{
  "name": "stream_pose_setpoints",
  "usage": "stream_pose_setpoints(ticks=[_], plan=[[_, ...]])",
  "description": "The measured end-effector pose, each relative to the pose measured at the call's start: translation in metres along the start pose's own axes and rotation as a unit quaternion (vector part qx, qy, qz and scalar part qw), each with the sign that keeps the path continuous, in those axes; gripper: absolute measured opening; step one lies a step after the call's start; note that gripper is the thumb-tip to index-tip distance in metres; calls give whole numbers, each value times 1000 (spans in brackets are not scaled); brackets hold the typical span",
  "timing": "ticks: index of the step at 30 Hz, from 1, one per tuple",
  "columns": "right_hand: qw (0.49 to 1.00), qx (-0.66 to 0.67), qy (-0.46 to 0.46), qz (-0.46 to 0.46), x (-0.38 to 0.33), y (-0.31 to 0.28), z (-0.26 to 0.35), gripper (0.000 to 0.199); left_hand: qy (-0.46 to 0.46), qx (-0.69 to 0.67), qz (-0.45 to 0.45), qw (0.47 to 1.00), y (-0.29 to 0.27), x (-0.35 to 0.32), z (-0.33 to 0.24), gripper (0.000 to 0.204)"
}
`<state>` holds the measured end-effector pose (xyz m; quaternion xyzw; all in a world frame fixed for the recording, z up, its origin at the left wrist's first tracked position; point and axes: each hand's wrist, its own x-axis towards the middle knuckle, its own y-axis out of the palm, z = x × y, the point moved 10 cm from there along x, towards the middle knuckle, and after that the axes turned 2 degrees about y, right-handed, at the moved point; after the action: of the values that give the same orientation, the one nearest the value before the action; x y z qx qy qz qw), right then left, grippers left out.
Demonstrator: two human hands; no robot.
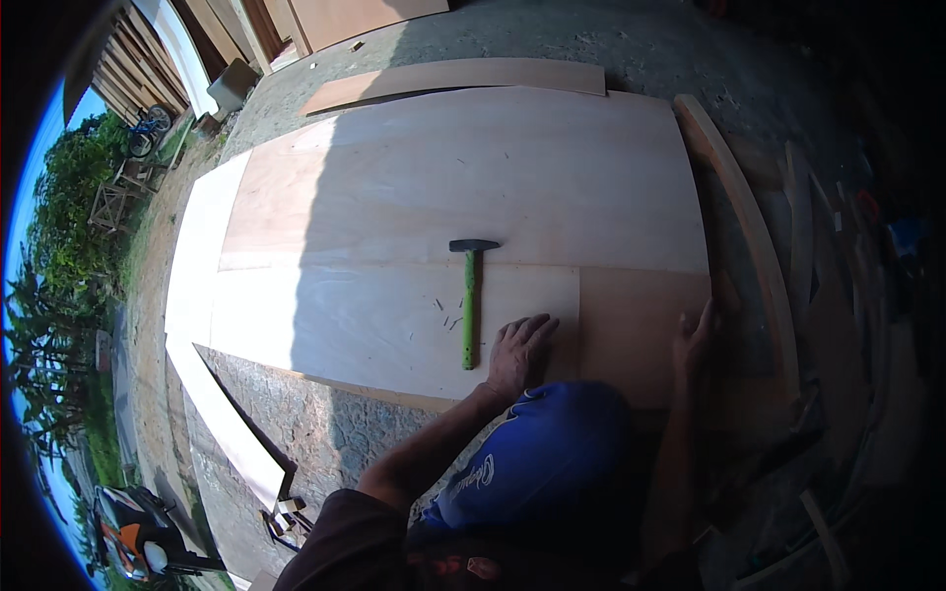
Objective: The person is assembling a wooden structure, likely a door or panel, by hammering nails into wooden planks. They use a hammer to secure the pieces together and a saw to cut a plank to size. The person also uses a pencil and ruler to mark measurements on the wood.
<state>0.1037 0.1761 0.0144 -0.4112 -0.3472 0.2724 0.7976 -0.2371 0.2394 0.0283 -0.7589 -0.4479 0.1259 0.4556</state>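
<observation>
A large pale plywood panel [473, 148] lies flat in front of me, with smaller sheets meeting along seams in its near half. My left hand [524, 353] rests palm down on the near pale sheet [374, 325], its fingers stretched out. Just left of it lies a hammer [471, 305] with a green handle and dark head, and several small nails [450, 317] are scattered beside the handle. At the right edge of the browner plywood piece [641, 315], my right hand [694, 340] grips the edge, thumb on top; its other fingers are partly hidden in shadow.
My blue-clothed knee [542, 448] presses close to the near edge. A curved wooden strip [744, 197] and shadowed offcuts lie to the right. Beyond the panel is a long plywood strip [463, 77]; a white strip [232, 424] lies at left. A motorcycle [143, 537] stands at lower left.
</observation>
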Motion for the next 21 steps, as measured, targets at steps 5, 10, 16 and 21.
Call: stream_pose_setpoints(ticks=[5, 10, 16, 21], plan=[[925, 289, -142, 201, -64, 24, 196, 17, -295, -33, -282, 912, -112, -77, 151, 14], [851, 274, -289, 343, -138, 75, 297, 30, -214, 6, -178, 960, -128, -44, 158, 13], [847, 151, -331, 388, -150, 100, 330, 39, -194, 17, -94, 976, -109, -29, 152, 13], [847, 154, -321, 395, -138, 98, 328, 52, -240, 51, -57, 968, -79, 1, 141, 8]])
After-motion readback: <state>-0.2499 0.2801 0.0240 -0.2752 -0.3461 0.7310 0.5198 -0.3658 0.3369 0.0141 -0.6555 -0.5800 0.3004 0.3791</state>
